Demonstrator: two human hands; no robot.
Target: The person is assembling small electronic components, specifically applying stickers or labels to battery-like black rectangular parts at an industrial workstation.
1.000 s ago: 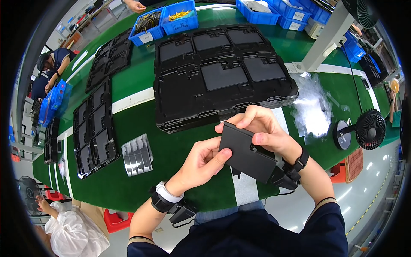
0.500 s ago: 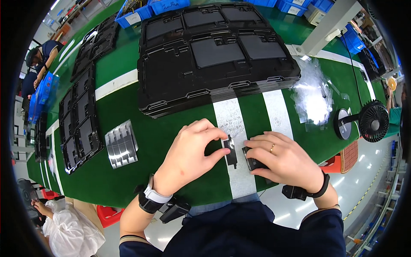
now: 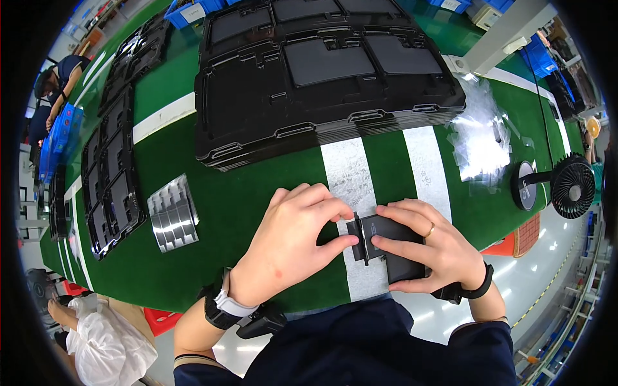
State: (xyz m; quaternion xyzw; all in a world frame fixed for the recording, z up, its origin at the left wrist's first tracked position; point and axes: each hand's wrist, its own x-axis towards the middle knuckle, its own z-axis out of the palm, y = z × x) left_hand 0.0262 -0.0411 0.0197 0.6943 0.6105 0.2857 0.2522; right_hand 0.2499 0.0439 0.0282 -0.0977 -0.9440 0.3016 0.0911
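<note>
A flat black rectangular piece that looks like a battery (image 3: 381, 226) lies over the white strip at the table's near edge. My right hand (image 3: 438, 251) is laid over it, fingers spread on its top and thumb at its near edge. At its left end my left hand (image 3: 296, 235) pinches a narrow black strip (image 3: 359, 239) between thumb and forefinger. The strip stands along the battery's edge and seems to touch it; whether they are joined I cannot tell.
Stacked black trays (image 3: 270, 116) with dark flat pieces fill the far middle. A silver strip sheet (image 3: 174, 213) lies left, near more trays (image 3: 116, 183). Clear film pieces (image 3: 479, 138) and a small black fan (image 3: 571, 185) stand right. Another person (image 3: 61, 80) works at far left.
The black strip has moved slightly right to the battery's left end. My right hand has spread out over the battery, which now shows more of its top. The view has shifted slightly.
</note>
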